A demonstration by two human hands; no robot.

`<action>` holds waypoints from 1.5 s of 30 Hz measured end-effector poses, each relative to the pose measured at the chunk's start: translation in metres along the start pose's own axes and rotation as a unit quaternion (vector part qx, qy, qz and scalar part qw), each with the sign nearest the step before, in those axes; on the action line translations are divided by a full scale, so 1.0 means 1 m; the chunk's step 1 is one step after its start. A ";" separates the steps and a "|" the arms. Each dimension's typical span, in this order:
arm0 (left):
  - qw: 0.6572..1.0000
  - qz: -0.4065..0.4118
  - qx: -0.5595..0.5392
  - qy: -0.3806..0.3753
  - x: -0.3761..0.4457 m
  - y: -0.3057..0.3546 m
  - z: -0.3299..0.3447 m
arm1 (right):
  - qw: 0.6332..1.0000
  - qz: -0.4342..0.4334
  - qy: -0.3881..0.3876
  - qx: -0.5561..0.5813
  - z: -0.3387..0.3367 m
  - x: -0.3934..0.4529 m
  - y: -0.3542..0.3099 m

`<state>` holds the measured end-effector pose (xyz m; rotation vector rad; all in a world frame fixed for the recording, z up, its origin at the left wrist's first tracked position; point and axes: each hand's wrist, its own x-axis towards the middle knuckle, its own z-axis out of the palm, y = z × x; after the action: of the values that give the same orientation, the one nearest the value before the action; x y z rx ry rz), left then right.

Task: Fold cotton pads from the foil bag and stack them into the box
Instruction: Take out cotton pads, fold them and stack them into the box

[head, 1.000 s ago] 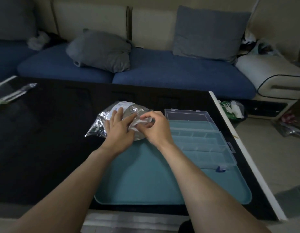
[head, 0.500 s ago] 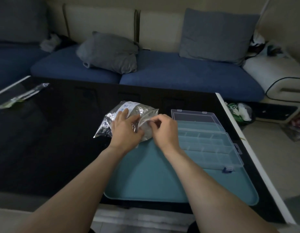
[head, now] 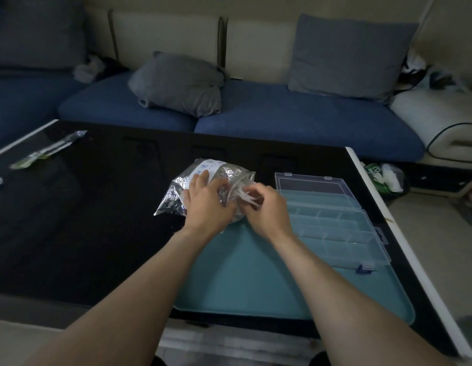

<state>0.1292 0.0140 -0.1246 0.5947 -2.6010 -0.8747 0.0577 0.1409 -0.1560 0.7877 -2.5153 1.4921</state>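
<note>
The task is looking barely begun. The foil bag [head: 203, 188] is lying at the far left corner of the teal mat [head: 256, 273], partly on the dark counter [head: 84, 220], and the clear box [head: 332, 220] is sitting open on the mat's right side, just beside the hands. Every compartment that is showing in the box is looking empty, so no folded pad appears to be stacked yet; folding and stacking are all left to do.

The left hand [head: 207, 204] is pressing down on the bag, its fingers [head: 200, 179] spread fairly straight over the foil and holding it steady. The right hand [head: 264, 210] is working at the bag's mouth, its fingers [head: 252, 194] curled and pinching a small bunch of white cotton pads [head: 243, 195] that is sticking out of the opening. The bunch is blurred, so how many pads it holds cannot be told.

Counting what is showing: 1 foil bag, 1 box with its lid laid open toward the sofa [head: 309, 120], 1 mat, 2 hands, and 2 grey cushions [head: 176, 83] on the sofa.
</note>
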 end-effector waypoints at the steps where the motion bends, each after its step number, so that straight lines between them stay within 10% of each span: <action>1: 1.000 0.002 0.004 0.001 -0.001 0.001 0.000 | 1.000 0.011 0.000 0.003 0.001 0.000 0.000; 9: 0.998 0.037 0.057 0.006 -0.004 0.003 0.001 | 0.937 0.230 0.083 0.251 -0.011 0.004 0.010; 21: 0.975 0.217 -0.007 0.039 -0.011 0.032 0.023 | 0.943 0.240 0.108 0.203 -0.052 -0.004 0.016; 32: 0.932 0.101 -0.320 -0.135 -0.030 0.064 0.007 | 0.950 0.165 -0.003 0.264 -0.110 -0.026 -0.014; 39: 0.937 0.008 -0.335 -0.099 -0.038 0.070 0.015 | 0.924 0.242 -0.066 0.289 -0.121 -0.040 -0.021; 45: 0.878 -0.052 -0.437 -0.190 -0.046 0.077 0.021 | 0.974 0.177 -0.039 0.135 -0.125 -0.046 -0.014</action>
<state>0.1385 0.1026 -0.0998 0.3060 -2.0991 -2.1865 0.0840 0.2583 -0.0976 0.4478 -2.6509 1.9825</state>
